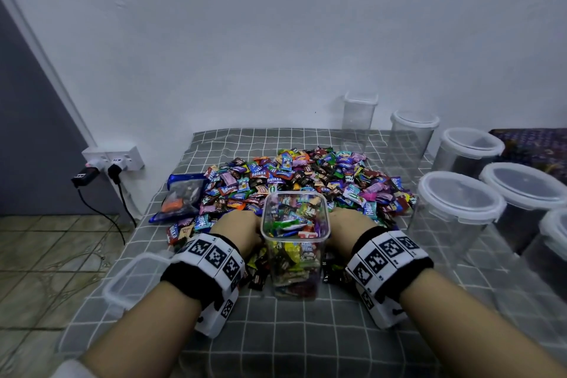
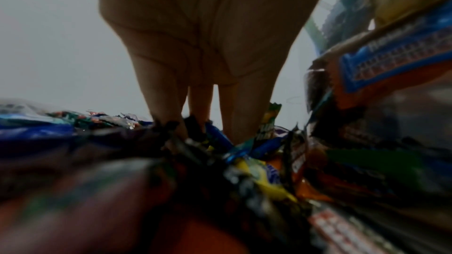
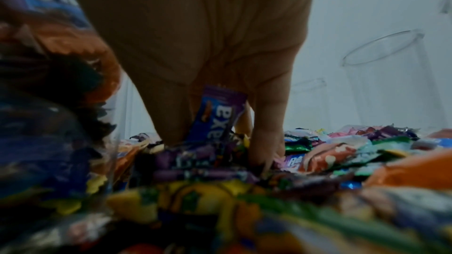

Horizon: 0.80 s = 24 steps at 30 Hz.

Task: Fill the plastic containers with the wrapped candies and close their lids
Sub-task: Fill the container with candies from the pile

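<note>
1. Digging into the candy pile (image 1: 306,181): both hands sit on either side of the open square container (image 1: 295,225), which stands upright at the near edge of the pile, centre of the bed (image 1: 276,331).
2. Left hand (image 1: 236,225) at 9 o'clock of the container, fingers (image 2: 168,107) straight and pointed down into the wrappers; nothing clearly held. Loose, scooping pose, as far as the left wrist view shows.
3. Right hand (image 1: 351,224) at 3 o'clock of the container, fingers (image 3: 267,123) likewise down in the candies; a purple-blue wrapper (image 3: 218,111) stands up between them, but whether it is gripped or just wedged cannot be told. Reads as an open scoop.
4. Progress: this container looks mostly full, candies close to the rim but not heaped; lid not on. A loose square lid (image 1: 135,281) lies at 8 o'clock of it, near the bed's left edge; probably its lid.
5. Left to do: round lidded containers (image 1: 457,209) at 3 o'clock and further right look empty, lids resting on. Two more clear containers (image 1: 359,120) at 1 o'clock by the wall, also empty.
6. Judgement: early in the task. One container nearly filled, none closed with candy inside, most of the pile still out.
7. Blue bag (image 1: 184,196) lies at 10 o'clock, touching the pile.
</note>
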Motion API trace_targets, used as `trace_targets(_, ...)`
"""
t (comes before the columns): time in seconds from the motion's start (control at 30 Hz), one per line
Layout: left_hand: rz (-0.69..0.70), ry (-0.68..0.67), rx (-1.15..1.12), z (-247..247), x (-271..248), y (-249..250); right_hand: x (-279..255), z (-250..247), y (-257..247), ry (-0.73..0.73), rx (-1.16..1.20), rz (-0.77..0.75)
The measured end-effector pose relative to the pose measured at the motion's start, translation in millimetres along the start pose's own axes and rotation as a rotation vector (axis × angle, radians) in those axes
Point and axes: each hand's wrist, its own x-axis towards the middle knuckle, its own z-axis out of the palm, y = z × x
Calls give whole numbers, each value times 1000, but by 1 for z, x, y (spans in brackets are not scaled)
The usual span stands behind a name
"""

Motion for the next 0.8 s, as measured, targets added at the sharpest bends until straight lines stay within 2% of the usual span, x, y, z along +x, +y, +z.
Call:
trace_targets(0.27, -16, 52, -19, -4, -5, 4, 1, 3, 0, 44, 36, -20)
trace_targets(0.43, -22, 96, -163, 0, -7, 3, -3, 3, -1, 63, 114, 16)
trace_targets(0.53, 20, 10, -170, 4, -2, -2, -5, 2, 0, 41, 133, 9)
trace_targets(0.67, 74, -138, -9, 6, 2, -3, -9, -1, 1, -14, 56, -47)
trace_targets(0.8, 50, -83, -13, 8, 5, -1, -7, -2, -1, -23, 65, -44)
